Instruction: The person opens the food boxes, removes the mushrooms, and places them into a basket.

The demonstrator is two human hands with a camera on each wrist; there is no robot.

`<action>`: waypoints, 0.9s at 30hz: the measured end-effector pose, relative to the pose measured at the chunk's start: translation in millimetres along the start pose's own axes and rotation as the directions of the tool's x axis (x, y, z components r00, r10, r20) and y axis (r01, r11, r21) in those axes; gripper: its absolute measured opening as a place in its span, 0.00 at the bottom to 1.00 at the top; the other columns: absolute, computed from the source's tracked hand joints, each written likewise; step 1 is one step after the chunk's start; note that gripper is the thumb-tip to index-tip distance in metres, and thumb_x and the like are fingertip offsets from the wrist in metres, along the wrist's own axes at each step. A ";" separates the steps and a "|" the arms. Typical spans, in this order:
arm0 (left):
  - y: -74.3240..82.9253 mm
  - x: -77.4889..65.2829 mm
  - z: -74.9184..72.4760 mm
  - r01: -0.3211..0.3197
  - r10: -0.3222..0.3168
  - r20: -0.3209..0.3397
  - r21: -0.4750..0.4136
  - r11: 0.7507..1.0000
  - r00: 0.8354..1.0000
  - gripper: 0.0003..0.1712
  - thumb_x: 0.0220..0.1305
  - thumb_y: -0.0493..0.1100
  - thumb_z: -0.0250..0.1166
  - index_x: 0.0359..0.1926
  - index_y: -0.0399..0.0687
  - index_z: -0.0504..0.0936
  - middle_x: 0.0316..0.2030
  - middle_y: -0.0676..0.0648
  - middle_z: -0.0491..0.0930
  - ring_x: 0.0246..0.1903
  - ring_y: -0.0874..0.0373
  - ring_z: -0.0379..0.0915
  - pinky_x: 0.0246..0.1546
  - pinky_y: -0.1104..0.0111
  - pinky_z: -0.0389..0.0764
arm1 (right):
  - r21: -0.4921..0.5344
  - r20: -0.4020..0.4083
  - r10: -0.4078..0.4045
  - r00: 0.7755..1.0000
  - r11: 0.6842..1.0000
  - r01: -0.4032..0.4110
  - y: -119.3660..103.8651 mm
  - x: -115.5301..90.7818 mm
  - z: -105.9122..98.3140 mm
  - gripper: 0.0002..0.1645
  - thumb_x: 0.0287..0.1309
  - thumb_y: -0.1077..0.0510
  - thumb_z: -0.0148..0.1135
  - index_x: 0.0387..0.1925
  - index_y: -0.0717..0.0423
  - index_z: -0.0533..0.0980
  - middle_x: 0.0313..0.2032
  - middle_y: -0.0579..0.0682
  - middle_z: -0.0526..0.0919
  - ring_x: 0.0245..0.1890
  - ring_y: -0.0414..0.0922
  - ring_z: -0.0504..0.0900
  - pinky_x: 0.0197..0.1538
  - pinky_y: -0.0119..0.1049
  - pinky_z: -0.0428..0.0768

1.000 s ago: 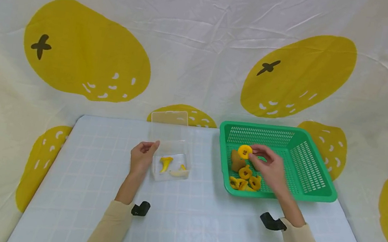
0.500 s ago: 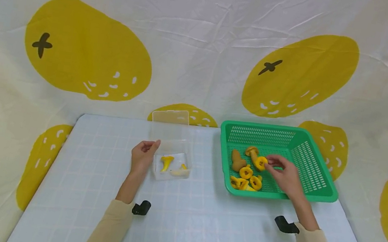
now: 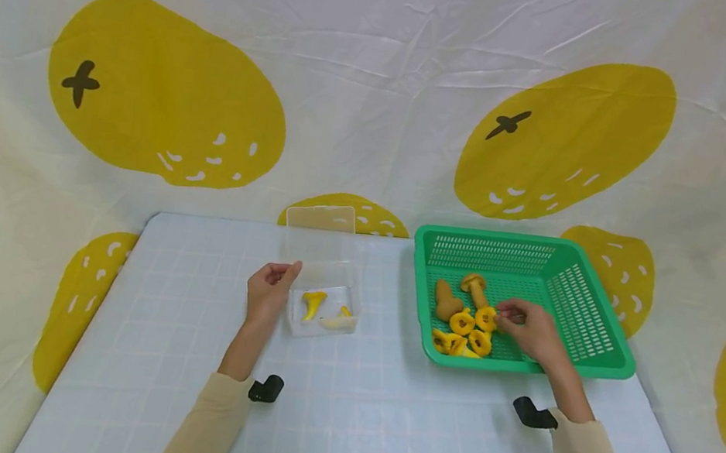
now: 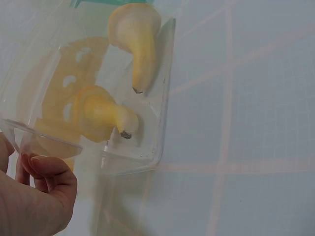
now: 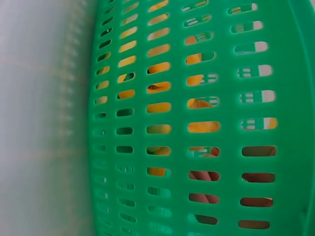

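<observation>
My left hand (image 3: pixel 266 292) pinches the side edge of a clear plastic box (image 3: pixel 293 326), whose lid stands open at the back. Two yellow mushrooms lie inside; the left wrist view shows one mushroom (image 4: pixel 142 49) near the far side and another mushroom (image 4: pixel 98 115) closer to the fingers. Over the green basket (image 3: pixel 613 366), my right hand (image 3: pixel 530 331) pinches the right edge of a yellow ring-capped mushroom (image 3: pixel 485 318), low among the others. Through the basket's slots the right wrist view shows only slivers of the fingers (image 5: pixel 204 175) and yellow pieces.
Several more yellow mushrooms (image 3: pixel 462 322) crowd the basket's left front. Behind them lie a brown mushroom (image 3: pixel 446 302) and a tan long-stemmed mushroom (image 3: pixel 475 286). The checked cloth (image 3: pixel 361 430) covers the table, and a patterned curtain (image 3: pixel 364 125) hangs at its back edge.
My right hand has moved right and down inside the basket with the yellow mushroom, uncovering the tan long-stemmed one. The left hand and the clear box have stayed in place.
</observation>
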State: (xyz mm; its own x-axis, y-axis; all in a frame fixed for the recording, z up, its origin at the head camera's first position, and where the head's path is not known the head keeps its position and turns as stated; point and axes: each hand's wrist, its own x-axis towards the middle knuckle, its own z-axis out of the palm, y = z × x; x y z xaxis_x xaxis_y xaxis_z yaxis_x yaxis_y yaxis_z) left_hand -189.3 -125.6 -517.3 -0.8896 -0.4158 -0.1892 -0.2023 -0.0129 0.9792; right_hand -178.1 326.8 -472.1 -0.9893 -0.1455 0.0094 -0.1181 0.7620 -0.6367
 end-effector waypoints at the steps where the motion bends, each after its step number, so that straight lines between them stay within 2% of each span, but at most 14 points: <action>1: 0.1 -0.1 0.0 0.001 -0.001 0.001 -0.001 1.000 1.000 0.22 0.66 0.54 0.73 0.45 0.39 0.82 0.33 0.50 0.78 0.34 0.57 0.70 0.32 0.78 0.72 | -0.002 -0.010 0.002 1.000 1.000 -0.002 -0.6 -0.5 0.2 0.16 0.69 0.61 0.65 0.52 0.70 0.80 0.44 0.65 0.85 0.45 0.61 0.84 0.44 0.49 0.83; 7: 0.7 -0.1 -0.1 -0.002 0.002 -0.006 0.001 1.000 1.000 0.21 0.66 0.53 0.73 0.44 0.39 0.82 0.32 0.50 0.78 0.33 0.57 0.70 0.31 0.78 0.72 | 0.005 -0.073 -0.015 0.997 1.000 0.015 -11.8 -2.3 3.4 0.17 0.72 0.61 0.62 0.55 0.70 0.79 0.46 0.66 0.85 0.47 0.62 0.83 0.43 0.44 0.81; 14: 2.4 -1.2 0.2 0.015 -0.015 -0.001 0.027 1.000 1.000 0.20 0.67 0.53 0.71 0.45 0.40 0.82 0.35 0.49 0.78 0.35 0.55 0.70 0.32 0.78 0.72 | 0.078 -0.120 -0.059 0.991 0.995 0.069 -33.6 3.7 16.8 0.17 0.72 0.60 0.62 0.55 0.68 0.79 0.46 0.64 0.86 0.47 0.61 0.84 0.45 0.39 0.82; 21: 2.7 -1.1 0.4 0.005 -0.004 -0.009 0.023 1.000 1.000 0.20 0.67 0.53 0.72 0.45 0.40 0.82 0.34 0.50 0.78 0.34 0.57 0.70 0.31 0.78 0.71 | 0.197 -0.136 -0.103 0.985 0.972 0.128 -61.6 14.6 32.5 0.15 0.72 0.60 0.62 0.54 0.65 0.80 0.47 0.61 0.86 0.48 0.57 0.84 0.47 0.25 0.79; 27: 3.1 -2.2 0.0 0.002 -0.002 -0.003 0.019 1.000 1.000 0.21 0.67 0.53 0.72 0.45 0.39 0.82 0.33 0.51 0.77 0.33 0.58 0.69 0.32 0.79 0.71 | 0.251 -0.117 -0.115 0.986 0.958 0.142 -84.9 20.8 44.1 0.15 0.72 0.61 0.62 0.55 0.65 0.80 0.48 0.61 0.85 0.49 0.56 0.83 0.48 0.29 0.80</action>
State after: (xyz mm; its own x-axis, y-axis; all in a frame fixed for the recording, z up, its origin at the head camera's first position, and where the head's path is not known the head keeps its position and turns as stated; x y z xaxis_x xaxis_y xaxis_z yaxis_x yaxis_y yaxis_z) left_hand -188.1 -124.7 -513.8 -0.8880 -0.4183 -0.1907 -0.2118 0.0039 0.9773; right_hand -184.8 231.3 -451.8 -0.9723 -0.1573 0.1730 -0.2318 0.5506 -0.8020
